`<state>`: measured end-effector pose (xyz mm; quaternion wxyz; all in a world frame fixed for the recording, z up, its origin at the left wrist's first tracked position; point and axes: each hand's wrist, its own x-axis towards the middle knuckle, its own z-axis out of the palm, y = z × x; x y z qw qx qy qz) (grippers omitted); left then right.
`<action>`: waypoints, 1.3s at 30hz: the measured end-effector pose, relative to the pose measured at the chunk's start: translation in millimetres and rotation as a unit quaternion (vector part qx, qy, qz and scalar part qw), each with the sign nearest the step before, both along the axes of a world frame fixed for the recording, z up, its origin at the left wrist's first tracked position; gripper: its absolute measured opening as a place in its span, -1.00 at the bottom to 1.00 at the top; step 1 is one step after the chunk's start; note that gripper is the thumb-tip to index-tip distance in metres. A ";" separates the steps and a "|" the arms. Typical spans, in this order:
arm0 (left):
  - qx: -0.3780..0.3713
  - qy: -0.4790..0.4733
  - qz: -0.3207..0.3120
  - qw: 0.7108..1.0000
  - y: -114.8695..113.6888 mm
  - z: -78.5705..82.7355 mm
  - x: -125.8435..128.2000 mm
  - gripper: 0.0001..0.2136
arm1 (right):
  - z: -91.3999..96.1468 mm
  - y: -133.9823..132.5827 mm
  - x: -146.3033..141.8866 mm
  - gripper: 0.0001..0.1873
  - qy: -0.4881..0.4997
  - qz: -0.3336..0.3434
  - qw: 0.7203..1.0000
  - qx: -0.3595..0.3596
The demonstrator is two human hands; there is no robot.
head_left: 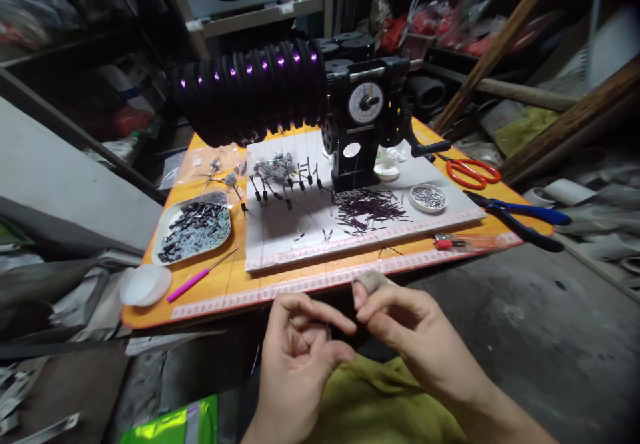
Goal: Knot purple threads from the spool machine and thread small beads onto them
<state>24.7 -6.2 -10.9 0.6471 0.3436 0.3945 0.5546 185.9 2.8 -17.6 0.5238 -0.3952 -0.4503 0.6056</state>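
Above the olive-green cloth (390, 404) on my lap, my left hand (307, 357) and my right hand (407, 327) come near each other. On the left, thumb and index finger stand apart; on the right, the fingertips are drawn in close, and I cannot tell whether anything fine sits between them. A greyish wrap (371, 280) covers one right finger. A shiny green packet (173, 424) lies low to my left.

Past my hands is the orange table (210, 291), with a magenta-handled hook tool (189, 285) at left beside a translucent round lid (145, 285). The nearest small work, tiny pronged pieces (327, 235), lies toward the front of the pale board (280, 247). Farther on it are a heap of thin dark sticks (370, 209) and a row of black weights (320, 183). A tray of little tubes (195, 227) sits to the left; blue-and-black pliers (540, 212) and orange-handled scissors (470, 161) are at right.

Behind stands the black winding machine (355, 154), its dial (366, 102) facing me, purple-glinting spools (255, 97) reaching left.
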 end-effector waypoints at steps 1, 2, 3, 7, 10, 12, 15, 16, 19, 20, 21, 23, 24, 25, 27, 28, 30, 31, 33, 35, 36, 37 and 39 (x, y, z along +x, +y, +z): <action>0.020 -0.013 0.001 1.000 0.9 -1.5 -1.5 -0.62 | 0.0 -2.4 -1.9 -0.94 0.000 -0.021 1.000 0.009; 0.039 -0.030 0.002 0.999 1.9 -2.9 -2.8 -0.58 | 0.0 -4.9 -4.3 -0.95 -0.003 -0.035 0.999 0.022; 0.054 -0.047 0.003 0.997 3.1 -4.3 -3.9 -0.52 | -0.1 -7.2 -7.0 -0.95 -0.009 -0.040 0.999 0.031; 0.074 -0.069 0.031 0.994 8.8 -13.5 -4.7 -0.40 | -2.3 -12.2 -21.1 -0.96 -0.016 -0.028 0.999 0.001; 0.113 -0.057 0.043 0.991 10.6 -23.1 -3.6 -0.32 | -2.7 -10.4 -31.3 -0.98 -0.019 -0.010 0.999 -0.032; 0.125 -0.011 0.053 0.991 9.0 -26.6 -3.3 -0.27 | -1.9 -8.0 -36.4 -0.98 -0.024 0.004 0.999 -0.029; 0.116 0.095 0.078 0.986 4.1 -24.8 -3.0 -0.14 | -0.6 -5.6 -40.7 -0.93 -0.016 0.030 0.999 -0.011; 0.121 0.118 0.081 0.982 2.6 -23.3 -2.6 -0.11 | -0.4 -5.4 -41.3 -0.90 -0.022 0.031 0.999 0.004; 0.121 0.156 0.085 0.977 -0.3 -19.9 1.2 -0.13 | 0.7 -5.6 -41.9 -0.82 -0.077 0.001 0.994 0.080; 0.119 0.155 0.090 0.977 -0.8 -19.6 3.1 -0.14 | 1.5 -5.7 -41.7 -0.80 -0.095 -0.011 0.990 0.106; 0.120 0.147 0.092 0.977 -1.4 -19.7 5.1 -0.15 | 2.5 -5.6 -41.2 -0.78 -0.104 -0.021 0.986 0.125; 0.129 0.122 0.100 0.979 -2.8 -20.3 7.3 -0.28 | 4.8 -5.1 -39.2 -0.79 -0.107 -0.042 0.984 0.136; 0.135 0.121 0.104 0.978 -3.5 -20.6 6.9 -0.42 | 5.8 -4.7 -37.5 -0.80 -0.104 -0.055 0.984 0.131; 0.144 0.137 0.108 0.974 -4.2 -20.9 5.2 -0.59 | 6.6 -4.3 -35.5 -0.81 -0.102 -0.069 0.985 0.124; 0.181 0.208 0.098 0.956 -4.5 -21.7 -2.2 -0.85 | 7.5 -3.6 -30.9 -0.84 -0.107 -0.097 0.983 0.109; 0.209 0.253 0.084 0.941 -4.0 -22.2 -7.3 -0.91 | 7.7 -3.3 -28.7 -0.85 -0.109 -0.107 0.983 0.104; 0.279 0.328 0.034 0.902 -2.0 -23.2 -18.0 -0.86 | 7.5 -3.2 -25.6 -0.86 -0.111 -0.117 0.982 0.099; 0.305 0.359 0.025 0.882 -0.6 -23.4 -22.5 -0.81 | 7.4 -3.3 -24.7 -0.86 -0.111 -0.119 0.981 0.102; 0.334 0.401 0.022 0.852 1.9 -23.2 -28.0 -0.74 | 7.2 -4.1 -24.2 -0.86 -0.116 -0.122 0.980 0.107; 0.331 0.407 0.030 0.851 3.3 -21.9 -28.2 -0.75 | 6.8 -5.3 -24.6 -0.85 -0.122 -0.120 0.979 0.111; 0.314 0.400 0.036 0.860 3.3 -21.0 -26.7 -0.78 | 6.4 -5.9 -24.8 -0.85 -0.120 -0.119 0.980 0.109; 0.289 0.387 0.044 0.875 2.9 -20.1 -24.3 -0.81 | 5.6 -6.4 -25.0 -0.85 -0.112 -0.117 0.981 0.103; 0.225 0.351 0.071 0.906 1.2 -18.5 -18.1 -0.86 | 3.0 -7.0 -25.4 -0.88 -0.073 -0.116 0.988 0.074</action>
